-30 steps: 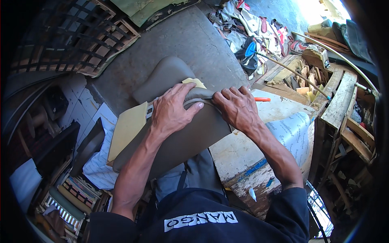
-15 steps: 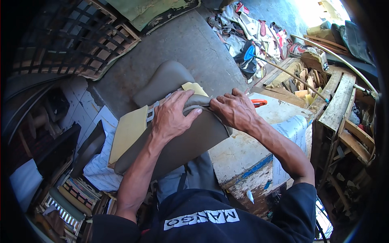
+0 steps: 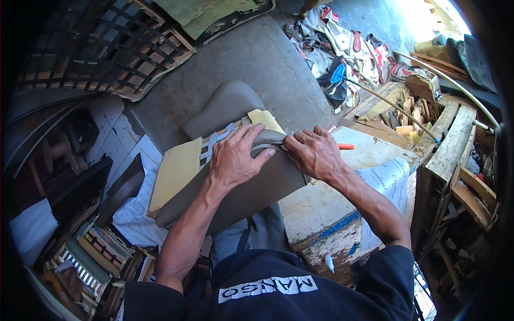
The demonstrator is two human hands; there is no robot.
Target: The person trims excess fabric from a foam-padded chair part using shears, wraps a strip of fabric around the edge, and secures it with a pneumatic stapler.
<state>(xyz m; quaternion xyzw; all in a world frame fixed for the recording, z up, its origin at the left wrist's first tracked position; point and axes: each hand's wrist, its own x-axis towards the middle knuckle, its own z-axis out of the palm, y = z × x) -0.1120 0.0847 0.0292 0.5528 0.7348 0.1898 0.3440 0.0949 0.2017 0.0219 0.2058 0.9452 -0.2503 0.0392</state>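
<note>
A grey-brown vinyl cushion cover (image 3: pixel 257 184) lies tilted across my lap, its folded, piped edge at the top. My left hand (image 3: pixel 235 160) grips that edge, fingers laid over the far side and thumb bent along the fold. Just right of it, my right hand (image 3: pixel 313 152) is closed on the same edge, knuckles up; whether a small tool is inside its fingers is hidden. Yellow foam (image 3: pixel 174 168) and grey webbing strips (image 3: pixel 209 147) show beyond the cover. An orange handle (image 3: pixel 346 146) lies behind my right hand on a worn white box-like bench (image 3: pixel 308 214).
Another padded vinyl piece (image 3: pixel 227 107) stands on the concrete floor ahead. Fabric scraps (image 3: pixel 342 48) are heaped at the far right. A stick with a blue end (image 3: pixel 391 104) leans over wood offcuts (image 3: pixel 415 115). A webbed wooden frame (image 3: pixel 128 59) stands far left.
The view has shifted slightly, so the scene sits further right. Both hands keep hold of the cover's edge; the right hand has turned a little, and less of the orange handle shows.
</note>
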